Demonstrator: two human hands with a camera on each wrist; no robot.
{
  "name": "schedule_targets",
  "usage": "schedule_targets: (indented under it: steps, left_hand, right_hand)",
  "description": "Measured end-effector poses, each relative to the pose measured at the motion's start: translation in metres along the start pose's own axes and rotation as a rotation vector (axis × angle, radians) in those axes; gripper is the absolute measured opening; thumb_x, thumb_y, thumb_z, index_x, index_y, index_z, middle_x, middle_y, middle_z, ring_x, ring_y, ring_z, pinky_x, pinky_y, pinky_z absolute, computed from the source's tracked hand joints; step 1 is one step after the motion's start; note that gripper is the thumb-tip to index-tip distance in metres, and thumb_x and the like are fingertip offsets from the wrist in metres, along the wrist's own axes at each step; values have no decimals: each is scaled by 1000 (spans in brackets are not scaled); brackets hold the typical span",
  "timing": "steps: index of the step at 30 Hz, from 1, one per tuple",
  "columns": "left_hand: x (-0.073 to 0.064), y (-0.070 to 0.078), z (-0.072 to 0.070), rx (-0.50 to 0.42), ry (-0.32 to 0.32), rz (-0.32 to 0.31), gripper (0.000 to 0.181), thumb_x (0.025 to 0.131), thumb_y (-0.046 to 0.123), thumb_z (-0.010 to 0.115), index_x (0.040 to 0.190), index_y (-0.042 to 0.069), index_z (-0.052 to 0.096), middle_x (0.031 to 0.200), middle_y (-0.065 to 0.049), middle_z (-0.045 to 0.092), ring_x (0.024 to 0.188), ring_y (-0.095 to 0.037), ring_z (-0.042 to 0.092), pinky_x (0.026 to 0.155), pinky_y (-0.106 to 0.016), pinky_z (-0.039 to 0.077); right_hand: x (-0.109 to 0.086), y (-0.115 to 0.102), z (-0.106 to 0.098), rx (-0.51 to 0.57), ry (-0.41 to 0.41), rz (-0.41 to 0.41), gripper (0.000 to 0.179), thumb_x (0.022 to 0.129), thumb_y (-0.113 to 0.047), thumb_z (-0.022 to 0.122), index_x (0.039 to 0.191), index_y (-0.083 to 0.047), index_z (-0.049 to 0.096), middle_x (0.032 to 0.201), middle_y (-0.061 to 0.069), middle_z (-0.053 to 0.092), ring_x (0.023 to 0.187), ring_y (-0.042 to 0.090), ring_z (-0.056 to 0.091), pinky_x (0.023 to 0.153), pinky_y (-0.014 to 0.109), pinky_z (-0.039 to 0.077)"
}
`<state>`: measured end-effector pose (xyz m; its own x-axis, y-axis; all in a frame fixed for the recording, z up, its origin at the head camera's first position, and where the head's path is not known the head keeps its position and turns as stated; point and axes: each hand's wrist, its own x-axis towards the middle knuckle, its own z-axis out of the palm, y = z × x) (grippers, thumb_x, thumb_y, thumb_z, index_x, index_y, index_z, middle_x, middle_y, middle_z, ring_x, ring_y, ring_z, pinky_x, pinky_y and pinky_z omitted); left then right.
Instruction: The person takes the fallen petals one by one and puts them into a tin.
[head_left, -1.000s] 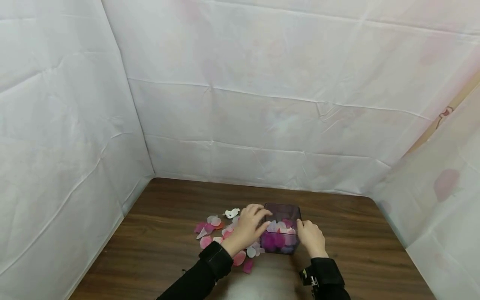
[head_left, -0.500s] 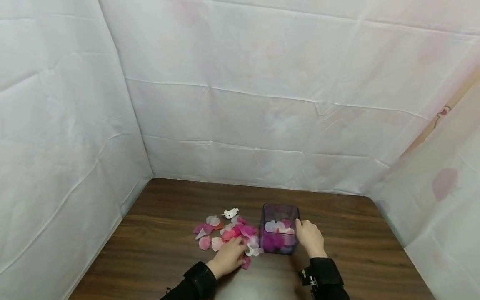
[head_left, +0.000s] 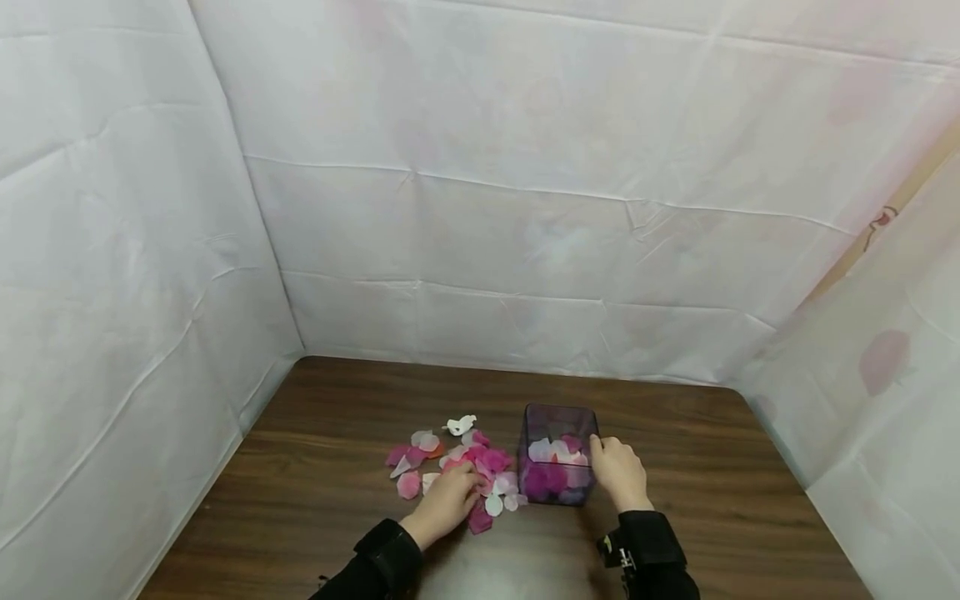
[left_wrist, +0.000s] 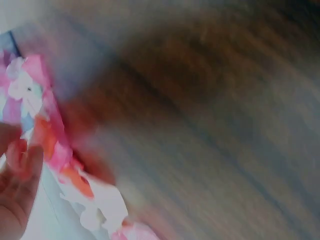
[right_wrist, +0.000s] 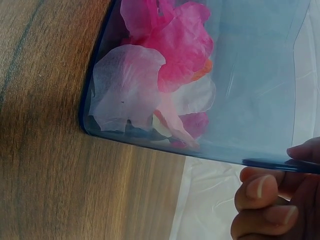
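A clear purple plastic box [head_left: 558, 475] stands upright on the table, with pink, white and magenta fabric petals [right_wrist: 175, 55] inside. My right hand [head_left: 621, 473] grips its right wall at the rim; the right wrist view has the thumb inside and the curled fingers [right_wrist: 255, 192] outside. To the left of the box lies a loose heap of petals [head_left: 491, 460] in pink, white and orange. Over the near side of this heap is my left hand [head_left: 448, 498]. In the blurred left wrist view, its thumb and fingers pinch a reddish-pink petal [left_wrist: 17, 155].
A small white bird-shaped piece [head_left: 461, 425] lies behind the heap. Single petals [head_left: 408, 485] are scattered at the heap's left side. White cloth [head_left: 450, 250] encloses the wooden table [head_left: 712, 467] at the back and both sides.
My left hand has gone from beside the box's opening down and left to the petal heap, then slightly further left. The right hand keeps its grip on the box.
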<state>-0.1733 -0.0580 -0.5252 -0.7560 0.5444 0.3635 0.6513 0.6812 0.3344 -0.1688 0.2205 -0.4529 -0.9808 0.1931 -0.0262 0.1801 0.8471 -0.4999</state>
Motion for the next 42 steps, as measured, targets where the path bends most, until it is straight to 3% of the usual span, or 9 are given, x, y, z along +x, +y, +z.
schedule_targets:
  steps: [5, 14, 17, 22, 27, 31, 37, 39, 42]
  left_hand:
    - [1, -6, -8, -54, 24, 15, 19, 83, -5, 61, 94, 8, 70, 90, -2, 70, 86, -14, 66, 73, -26, 53]
    - [17, -2, -19, 19, 93, -1, 18, 90, 2, 57, 101, 11, 68, 94, -3, 70, 82, -16, 67, 65, -27, 54]
    - [34, 9, -26, -61, 71, -26, 19, 92, 4, 55, 106, 11, 67, 99, -5, 68, 88, -16, 66, 71, -28, 54]
    - [76, 42, -39, -248, 85, -58, 22, 95, 6, 51, 111, 11, 65, 91, -5, 60, 69, -10, 51, 63, -20, 44]
    - [113, 82, -40, -379, 134, -21, 21, 97, 7, 48, 110, 9, 64, 92, -5, 55, 83, -13, 46, 73, -21, 39]
    - [124, 97, -31, -334, 32, -39, 23, 96, 12, 53, 116, 13, 63, 104, -5, 55, 96, -17, 48, 79, -22, 40]
    - [120, 97, -24, -136, -320, 86, 40, 95, 20, 55, 135, 17, 52, 123, -6, 60, 111, -17, 56, 95, -27, 45]
    - [116, 96, -25, -134, -344, 124, 39, 96, 21, 53, 135, 16, 52, 124, -5, 61, 111, -15, 58, 97, -26, 45]
    - [109, 95, -35, -171, -291, 133, 37, 96, 20, 53, 133, 16, 53, 128, -5, 59, 114, -14, 56, 97, -26, 45]
  right_hand:
    - [-1, 2, -1, -1, 4, 3, 48, 98, -27, 33, 110, 7, 63, 110, 31, 62, 97, 50, 59, 74, 56, 48]
    - [-3, 5, -3, 5, -9, 17, 48, 99, -27, 32, 117, 10, 59, 113, 32, 60, 99, 49, 58, 76, 55, 48]
    - [-1, 6, -5, 4, -4, 12, 48, 99, -27, 32, 116, 9, 60, 113, 32, 60, 99, 49, 58, 76, 56, 47]
    - [0, 7, -5, 8, -29, 5, 49, 99, -27, 31, 117, 8, 59, 111, 31, 61, 95, 47, 60, 70, 51, 48]
    - [0, 6, -2, 9, -45, 17, 47, 99, -27, 32, 110, 7, 63, 102, 28, 64, 87, 41, 63, 64, 45, 47]
    - [3, 2, 0, 9, -30, 7, 45, 99, -28, 34, 91, 2, 66, 92, 24, 66, 80, 37, 63, 58, 43, 45]
    - [1, 0, 1, -5, -14, -3, 44, 97, -25, 33, 95, 2, 68, 97, 26, 66, 85, 42, 64, 62, 49, 48]
    - [0, 0, 0, -10, -18, 4, 45, 97, -24, 32, 99, 3, 68, 100, 27, 66, 88, 43, 63, 64, 51, 48]
    - [-1, 1, 0, -9, -23, 5, 47, 98, -26, 32, 106, 4, 66, 106, 29, 64, 92, 47, 61, 67, 54, 49]
